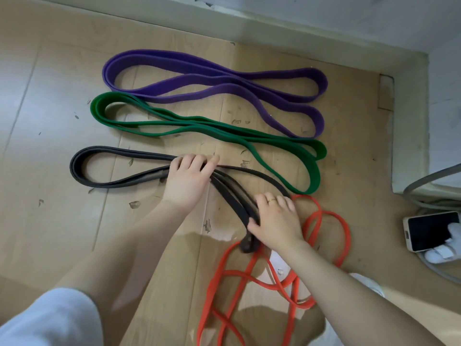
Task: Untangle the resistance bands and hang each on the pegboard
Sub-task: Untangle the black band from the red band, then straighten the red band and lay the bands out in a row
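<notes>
Four resistance bands lie on cardboard (62, 83) on the floor. Farthest from me is the purple band (214, 81), folded into long loops. Below it lies the green band (207, 128), also folded. The black band (104, 168) lies nearer, its left loop spread out. My left hand (187, 181) presses on the black band's middle with its fingers over the strands. My right hand (277, 221) grips the black band's bunched right end, thumb under the strands. The orange band (229, 290) lies in loose crossed loops beside and under my right arm. No pegboard is in view.
A white wall base (274, 23) runs along the top and steps out at the right. A phone (431, 231) lies at the right edge beside a grey cable (424, 181) and a white plug. My light sleeve (50, 318) fills the lower left.
</notes>
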`<state>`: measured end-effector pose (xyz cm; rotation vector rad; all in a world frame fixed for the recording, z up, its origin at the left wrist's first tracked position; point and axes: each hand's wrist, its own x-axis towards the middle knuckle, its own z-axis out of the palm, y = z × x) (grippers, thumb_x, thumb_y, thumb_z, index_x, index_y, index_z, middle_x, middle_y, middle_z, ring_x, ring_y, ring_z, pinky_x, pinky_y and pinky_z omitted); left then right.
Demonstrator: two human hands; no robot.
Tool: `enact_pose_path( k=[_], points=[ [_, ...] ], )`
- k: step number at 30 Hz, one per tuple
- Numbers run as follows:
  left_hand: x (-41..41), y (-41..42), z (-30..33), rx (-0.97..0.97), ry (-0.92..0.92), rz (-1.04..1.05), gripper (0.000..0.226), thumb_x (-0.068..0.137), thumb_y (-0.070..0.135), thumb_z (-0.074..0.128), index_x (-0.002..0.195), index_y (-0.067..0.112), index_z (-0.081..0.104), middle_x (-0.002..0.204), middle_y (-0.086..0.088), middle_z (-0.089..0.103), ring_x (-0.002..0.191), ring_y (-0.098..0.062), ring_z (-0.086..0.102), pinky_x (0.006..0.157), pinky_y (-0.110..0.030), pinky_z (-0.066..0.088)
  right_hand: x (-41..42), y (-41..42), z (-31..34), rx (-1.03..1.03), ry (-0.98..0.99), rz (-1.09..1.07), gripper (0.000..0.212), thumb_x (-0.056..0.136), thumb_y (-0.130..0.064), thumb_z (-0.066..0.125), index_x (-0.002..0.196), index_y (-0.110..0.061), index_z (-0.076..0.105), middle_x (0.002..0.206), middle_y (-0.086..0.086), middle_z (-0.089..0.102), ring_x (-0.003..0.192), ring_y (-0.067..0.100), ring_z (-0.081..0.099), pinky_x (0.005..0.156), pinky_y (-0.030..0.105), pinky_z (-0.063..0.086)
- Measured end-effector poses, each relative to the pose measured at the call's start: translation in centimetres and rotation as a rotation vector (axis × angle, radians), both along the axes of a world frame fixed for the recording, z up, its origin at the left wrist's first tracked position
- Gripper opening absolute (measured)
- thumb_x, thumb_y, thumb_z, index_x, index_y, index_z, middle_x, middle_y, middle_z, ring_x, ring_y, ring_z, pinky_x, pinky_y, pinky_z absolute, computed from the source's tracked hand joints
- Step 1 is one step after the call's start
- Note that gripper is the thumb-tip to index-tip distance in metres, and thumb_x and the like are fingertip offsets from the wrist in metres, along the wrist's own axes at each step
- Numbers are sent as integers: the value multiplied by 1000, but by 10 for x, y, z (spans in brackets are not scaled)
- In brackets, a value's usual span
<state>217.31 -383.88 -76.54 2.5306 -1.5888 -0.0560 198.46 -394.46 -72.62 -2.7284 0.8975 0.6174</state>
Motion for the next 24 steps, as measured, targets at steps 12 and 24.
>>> enact_pose_path(
  k=[12,24],
  points=[
    [-8,-18,15,222,139,206,30,93,20,53,122,16,56,121,-8,54,116,-33,43,101,-43,23,-26,-13,4,98,-321,-160,39,92,-33,41,116,-8,58,120,8,57,112,27,52,94,40,43],
    [-56,-55,25,421,23,-409,78,91,18,53,150,23,2,151,-11,22,142,-28,14,116,-43,-4,-94,-54,-9,58,-97,-409,29,93,-18,50,121,-11,52,114,11,61,105,32,55,81,41,47]
  ],
)
